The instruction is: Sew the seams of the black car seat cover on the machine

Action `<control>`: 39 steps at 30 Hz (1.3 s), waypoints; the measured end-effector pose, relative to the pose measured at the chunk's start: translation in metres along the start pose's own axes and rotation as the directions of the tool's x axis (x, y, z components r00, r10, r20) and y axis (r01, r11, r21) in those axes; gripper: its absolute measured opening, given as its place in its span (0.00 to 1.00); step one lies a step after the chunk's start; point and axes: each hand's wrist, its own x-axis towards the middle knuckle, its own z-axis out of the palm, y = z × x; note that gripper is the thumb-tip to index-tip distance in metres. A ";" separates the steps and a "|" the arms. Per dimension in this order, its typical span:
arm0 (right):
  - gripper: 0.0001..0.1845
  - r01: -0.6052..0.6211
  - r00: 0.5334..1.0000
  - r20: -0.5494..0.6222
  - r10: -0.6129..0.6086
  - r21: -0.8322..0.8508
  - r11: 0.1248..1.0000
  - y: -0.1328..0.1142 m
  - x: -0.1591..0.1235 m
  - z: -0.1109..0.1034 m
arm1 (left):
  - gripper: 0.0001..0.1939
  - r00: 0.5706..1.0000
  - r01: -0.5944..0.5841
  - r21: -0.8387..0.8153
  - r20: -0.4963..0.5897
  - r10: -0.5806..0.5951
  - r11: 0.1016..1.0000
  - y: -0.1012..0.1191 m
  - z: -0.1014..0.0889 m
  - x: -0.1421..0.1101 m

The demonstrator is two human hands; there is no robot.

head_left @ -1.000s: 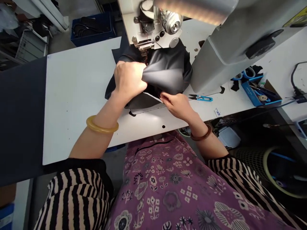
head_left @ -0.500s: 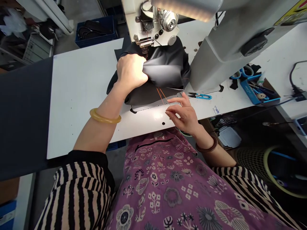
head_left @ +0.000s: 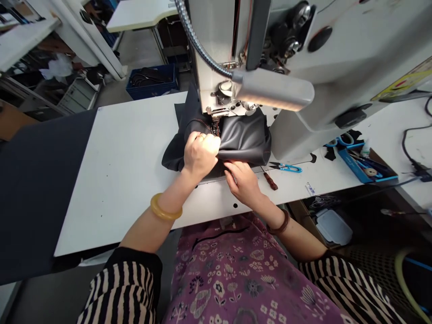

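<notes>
Black leather-like material point(head_left: 245, 137) lies bunched under the presser foot point(head_left: 215, 123) of the sewing machine, with orange stitching along an edge. Knuckles up, my left hand point(head_left: 201, 155) is closed on a fold just in front of the foot. My right hand point(head_left: 243, 182) has its fingers curled at the near edge of the same material, the fingertips partly hidden beneath the fold. To its right lie a brown-handled awl point(head_left: 270, 181) and blue thread snips point(head_left: 286, 168).
A lit lamp point(head_left: 276, 87) hangs beside the machine head. On the right, a blue box point(head_left: 367, 164) holds small tools. Dark fabric point(head_left: 40, 189) covers the left side. A blue crate point(head_left: 151, 83) stands on the floor behind the white table point(head_left: 124, 171).
My right hand has moved from the orange threads up to the material's near edge. My left hand keeps its grip, now nearer the right hand. The awl has come into view. The camera view has tilted upward.
</notes>
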 end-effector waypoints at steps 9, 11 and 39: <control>0.17 -0.354 0.925 -0.087 0.370 0.155 0.922 0.026 0.025 0.022 | 0.12 0.998 0.047 -0.070 0.044 -0.044 0.996 -0.004 -0.002 0.006; 0.14 -0.410 0.894 -0.071 0.443 0.271 0.871 0.022 0.034 0.021 | 0.11 0.994 0.080 -0.092 0.078 -0.073 0.992 -0.006 -0.003 0.008; 0.08 -0.579 0.813 0.025 0.582 0.145 0.802 -0.005 0.071 0.015 | 0.11 0.851 0.345 -0.070 0.445 -0.280 0.936 -0.021 -0.034 0.059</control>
